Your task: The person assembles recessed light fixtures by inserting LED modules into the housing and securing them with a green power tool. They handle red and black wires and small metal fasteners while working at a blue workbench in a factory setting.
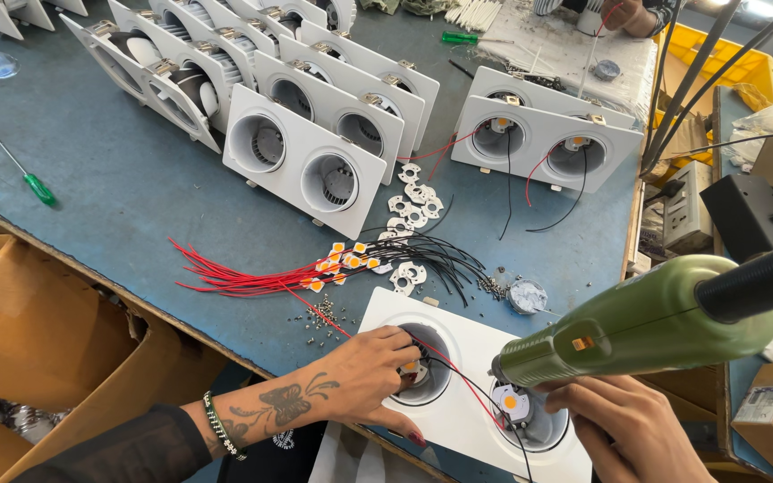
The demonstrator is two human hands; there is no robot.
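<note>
A white double light housing [471, 394] lay on the blue counter [127, 188], at its near edge, directly under both hands. The left hand [364, 371] rested on the housing's left side. Its fingers [402, 340] were bent and reached into the left round opening [424, 362], where they pressed on a small part; what exactly they pinched was hidden by the fingers themselves. The left forearm came in from the lower left, almost flat above the counter edge, with a bead bracelet [219, 427] at the wrist.

The right hand [624, 425] was at the lower right, beside the right round opening [530, 411], in which an orange-yellow LED chip [510, 402] sat. A green electric screwdriver [637, 326] lay tilted above this hand, its tip pointing down-left at the rim of that opening. The right fingers [583, 389] were curled just under the tool's front end; if they gripped it or something smaller, one could not tell.

Red and black wires [315, 273] with more LED chips lay on the counter just behind the housing, with small screws [319, 313] near them. Further back stood rows of similar white housings [306, 161], and a green-handled screwdriver [38, 188] lay well apart at the left.
</note>
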